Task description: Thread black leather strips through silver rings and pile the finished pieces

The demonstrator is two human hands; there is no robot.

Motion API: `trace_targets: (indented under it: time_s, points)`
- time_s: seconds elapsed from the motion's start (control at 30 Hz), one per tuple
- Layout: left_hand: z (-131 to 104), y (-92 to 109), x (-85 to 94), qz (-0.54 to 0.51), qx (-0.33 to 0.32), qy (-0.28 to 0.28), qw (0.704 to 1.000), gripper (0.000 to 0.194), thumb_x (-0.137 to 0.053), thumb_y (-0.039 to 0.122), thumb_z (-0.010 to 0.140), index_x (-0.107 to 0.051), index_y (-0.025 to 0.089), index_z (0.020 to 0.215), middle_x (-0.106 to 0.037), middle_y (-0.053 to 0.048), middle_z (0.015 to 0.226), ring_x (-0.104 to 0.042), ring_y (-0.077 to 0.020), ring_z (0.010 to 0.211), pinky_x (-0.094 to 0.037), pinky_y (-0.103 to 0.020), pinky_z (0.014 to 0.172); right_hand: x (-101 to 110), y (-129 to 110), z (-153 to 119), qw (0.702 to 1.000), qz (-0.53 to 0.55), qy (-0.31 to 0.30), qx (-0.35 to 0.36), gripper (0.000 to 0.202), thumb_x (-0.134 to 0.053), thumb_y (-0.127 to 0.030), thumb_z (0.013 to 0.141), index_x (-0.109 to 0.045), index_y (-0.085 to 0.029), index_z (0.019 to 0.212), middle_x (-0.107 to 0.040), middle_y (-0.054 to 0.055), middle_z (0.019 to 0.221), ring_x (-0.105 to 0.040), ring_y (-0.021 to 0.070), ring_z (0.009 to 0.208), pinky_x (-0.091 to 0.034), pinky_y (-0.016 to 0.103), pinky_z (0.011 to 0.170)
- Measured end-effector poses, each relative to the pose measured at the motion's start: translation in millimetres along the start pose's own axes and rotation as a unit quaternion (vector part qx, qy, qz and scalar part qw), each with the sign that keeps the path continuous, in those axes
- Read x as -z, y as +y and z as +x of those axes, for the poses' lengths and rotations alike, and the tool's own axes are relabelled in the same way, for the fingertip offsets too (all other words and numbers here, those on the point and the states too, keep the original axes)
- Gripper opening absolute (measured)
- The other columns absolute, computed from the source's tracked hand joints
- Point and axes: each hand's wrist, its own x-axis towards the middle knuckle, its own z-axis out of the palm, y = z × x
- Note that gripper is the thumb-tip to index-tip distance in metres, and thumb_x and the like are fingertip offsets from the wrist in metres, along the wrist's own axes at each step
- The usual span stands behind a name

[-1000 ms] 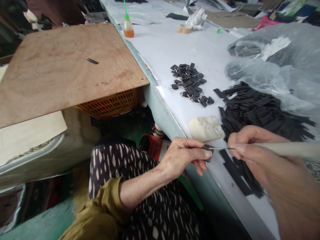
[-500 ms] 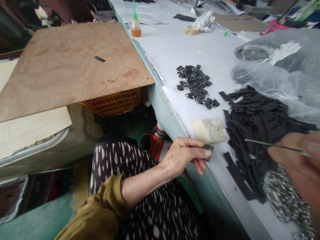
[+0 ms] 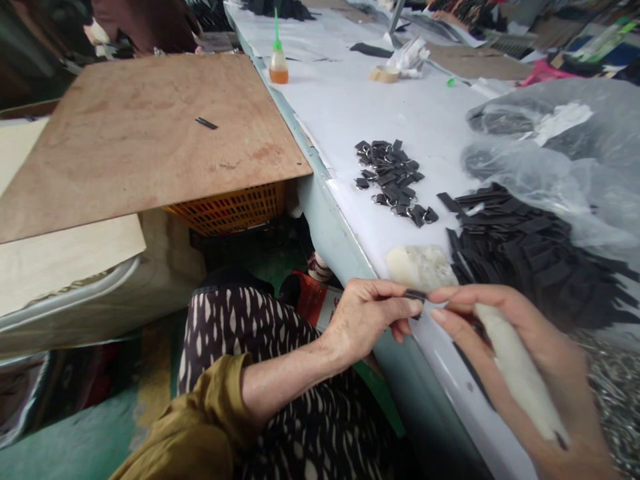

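My left hand (image 3: 373, 313) pinches a short black strap piece (image 3: 415, 295) between thumb and fingers, over the table's near edge. My right hand (image 3: 520, 360) comes from the right, its thumb and index fingertips at the strap's end. Against its palm lies the white handle of an awl (image 3: 520, 373); the metal spike is hidden now. Just behind my hands sits a whitish, waxy-looking block (image 3: 420, 265). Beyond it lies a heap of folded black tabs with metal rings (image 3: 390, 175). Loose black strips (image 3: 525, 247) are piled to the right.
Metal rings (image 3: 617, 400) lie in a heap at the lower right. Clear plastic bags (image 3: 560, 147) are behind the strips. A bottle with orange liquid (image 3: 279, 67) and a tape roll (image 3: 384, 74) stand farther back. A wooden board (image 3: 165, 140) is on the left, over a yellow crate (image 3: 235, 208).
My right hand has moved left to the strap with the awl, whose spike was showing before. My left hand keeps hold of the strap in nearly the same place.
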Motion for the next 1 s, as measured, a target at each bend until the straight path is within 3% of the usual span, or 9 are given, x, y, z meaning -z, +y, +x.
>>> trace_targets:
  time_s: [0.13,0.37,0.6,0.83,1.0]
  points:
    - [-1,1,-4.4,0.019,0.0,0.009,1.0,0.018,-0.068,0.027,0.068,-0.066,0.01,0.065,-0.053,0.001,0.05,-0.047,-0.0078,0.046,-0.041,-0.021,0.048,-6,6,-4,1.0,0.022,0.006,0.006,0.013,-0.061,-0.034,0.079,-0.06,-0.024,0.087,-0.067,-0.001,0.085,-0.063,0.0134,0.07,-0.048,0.019,0.056]
    - [-1,0,-9.7,0.037,0.007,0.006,0.999,0.012,-0.065,0.022,0.069,-0.065,0.01,0.068,-0.055,0.001,0.052,-0.049,-0.0077,0.045,-0.043,-0.021,0.048,-4,21,-5,1.0,0.01,0.003,0.013,0.01,-0.061,-0.032,0.08,-0.059,-0.025,0.086,-0.068,-0.002,0.088,-0.064,0.0121,0.075,-0.046,0.016,0.053]
    - [-1,0,-7.9,0.018,0.003,-0.003,1.0,0.013,-0.065,0.025,0.07,-0.061,0.013,0.072,-0.055,0.002,0.049,-0.049,-0.0078,0.04,-0.039,-0.019,0.04,-3,18,-4,0.999,0.032,-0.018,-0.009,0.01,-0.061,-0.032,0.079,-0.058,-0.024,0.084,-0.067,-0.001,0.089,-0.062,0.0107,0.068,-0.045,0.015,0.048]
    - [-5,3,-6.4,0.063,0.007,0.023,0.998,0.013,-0.065,0.024,0.07,-0.063,0.011,0.071,-0.045,0.006,0.042,-0.031,-0.0026,0.033,-0.022,-0.017,0.033,-6,13,-7,0.997,0.067,-0.035,-0.029,0.009,-0.06,-0.032,0.079,-0.056,-0.025,0.083,-0.066,-0.002,0.09,-0.062,0.0105,0.072,-0.045,0.013,0.049]
    - [-4,7,-7.0,0.084,0.012,0.011,0.996,0.017,-0.066,0.029,0.071,-0.063,0.012,0.073,-0.045,0.005,0.044,-0.036,-0.0041,0.038,-0.027,-0.017,0.038,-1,7,-6,0.998,0.051,-0.011,-0.017,0.01,-0.059,-0.034,0.081,-0.055,-0.025,0.084,-0.066,-0.003,0.087,-0.061,0.0091,0.068,-0.046,0.013,0.053]
